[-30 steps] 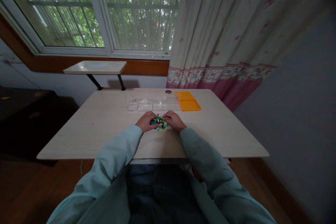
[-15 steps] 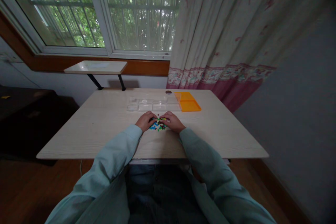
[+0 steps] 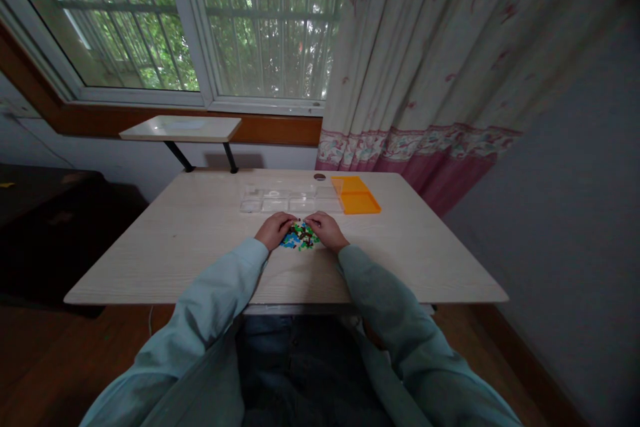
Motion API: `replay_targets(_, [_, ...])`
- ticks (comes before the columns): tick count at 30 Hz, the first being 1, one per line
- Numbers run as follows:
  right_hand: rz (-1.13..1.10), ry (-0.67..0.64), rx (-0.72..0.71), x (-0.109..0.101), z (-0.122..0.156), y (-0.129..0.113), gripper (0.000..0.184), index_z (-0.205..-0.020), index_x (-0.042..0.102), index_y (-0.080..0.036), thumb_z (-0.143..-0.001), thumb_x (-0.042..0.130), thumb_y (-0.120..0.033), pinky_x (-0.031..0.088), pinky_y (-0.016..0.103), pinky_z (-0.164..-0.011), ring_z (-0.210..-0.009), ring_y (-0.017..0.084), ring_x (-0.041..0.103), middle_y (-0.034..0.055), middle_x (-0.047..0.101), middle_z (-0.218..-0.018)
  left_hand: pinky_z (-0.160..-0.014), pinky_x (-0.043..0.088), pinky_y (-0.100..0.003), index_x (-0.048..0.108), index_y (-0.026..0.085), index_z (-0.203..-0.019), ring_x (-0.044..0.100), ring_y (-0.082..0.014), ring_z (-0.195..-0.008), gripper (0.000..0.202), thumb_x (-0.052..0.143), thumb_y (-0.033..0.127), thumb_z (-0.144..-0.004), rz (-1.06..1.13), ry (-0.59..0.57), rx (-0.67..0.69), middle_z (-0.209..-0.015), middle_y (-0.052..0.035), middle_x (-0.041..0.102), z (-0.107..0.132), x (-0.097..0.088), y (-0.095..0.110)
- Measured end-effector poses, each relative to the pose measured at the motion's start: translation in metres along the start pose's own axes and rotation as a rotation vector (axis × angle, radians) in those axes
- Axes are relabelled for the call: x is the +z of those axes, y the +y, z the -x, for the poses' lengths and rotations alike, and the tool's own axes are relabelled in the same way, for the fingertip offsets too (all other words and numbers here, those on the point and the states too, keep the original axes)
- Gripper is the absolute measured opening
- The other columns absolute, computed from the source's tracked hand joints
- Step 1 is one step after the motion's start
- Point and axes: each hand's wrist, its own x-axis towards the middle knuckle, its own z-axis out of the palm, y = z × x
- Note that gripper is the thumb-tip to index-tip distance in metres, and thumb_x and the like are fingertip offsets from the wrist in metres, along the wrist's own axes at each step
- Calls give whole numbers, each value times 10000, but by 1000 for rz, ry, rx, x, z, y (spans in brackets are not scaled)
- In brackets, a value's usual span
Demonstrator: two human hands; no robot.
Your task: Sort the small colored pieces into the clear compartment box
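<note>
A pile of tiny coloured pieces (image 3: 300, 236), mostly blue, green, brown and white, lies on the table between my hands; they look like small building bricks, too small to be sure. My left hand (image 3: 274, 229) rests at the pile's left edge, its fingers bent together and pointing inward. At the right edge is my right hand (image 3: 327, 230), fingers likewise curled together towards the pile. Both sets of fingertips come close to each other over the far side of the pile. Whatever is pinched in them is too small to make out.
Just beyond my hands is a clear plastic box with compartments (image 3: 275, 205). An orange tray (image 3: 359, 203) touches its right end. A raised white shelf (image 3: 183, 129) stands at the back left of the table (image 3: 165, 260). Behind are a window and a curtain (image 3: 400, 67).
My hands have drawn slightly apart, and more of the coloured pile shows between them. The box and tray stay in place on the table; the view has shifted a little.
</note>
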Motion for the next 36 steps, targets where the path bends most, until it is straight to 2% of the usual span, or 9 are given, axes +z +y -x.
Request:
replay_targets(6, [199, -74, 67, 2, -3, -14, 306, -1103, 695, -268, -968, 442, -376, 396, 228, -755, -863, 143, 559, 42, 608, -931, -917, 476, -359, 680, 183, -1038, 564, -198, -958, 280, 450, 144, -883, -76, 109, -2, -936, -75, 615, 0, 0, -10])
replay_targets(11, [217, -129, 53, -1, -1, -18, 294, -1101, 699, -267, -969, 449, -347, 391, 223, -765, -888, 142, 558, 42, 601, -957, -937, 464, -379, 679, 149, -1023, 546, -214, -973, 348, 460, 37, -777, -178, 149, -61, -936, -88, 607, 1, 0, -22])
replay_targets(21, [136, -122, 42, -1, 0, -13, 241, -1063, 721, -256, -929, 522, -289, 404, 217, -788, -892, 132, 563, 32, 606, -945, -878, 464, -375, 699, 162, -965, 564, -220, -915, 196, 541, 219, -863, -250, 63, -79, -883, -85, 631, 1, 4, -25])
replay_targets(28, [-16, -99, 9, -4, 2, -4, 218, -1002, 736, -209, -899, 558, -283, 441, 237, -800, -870, 141, 578, 40, 637, -908, -861, 454, -355, 712, 176, -920, 567, -200, -870, 232, 499, 266, -908, -225, 18, -24, -845, -76, 651, 0, 2, -15])
replay_targets(33, [-136, -96, -9, -9, 5, 2, 213, -949, 745, -186, -860, 603, -319, 475, 259, -790, -841, 151, 596, 53, 647, -893, -860, 447, -360, 706, 183, -927, 568, -198, -856, 336, 395, 302, -963, -208, -6, 17, -822, -75, 644, 0, 0, -10])
replay_targets(36, [-164, -104, -5, -10, 5, 3, 221, -913, 748, -182, -836, 629, -351, 485, 259, -778, -839, 152, 603, 55, 649, -887, -853, 448, -351, 701, 190, -953, 569, -197, -866, 313, 433, 353, -953, -177, -7, 24, -843, -71, 636, 1, 0, -9])
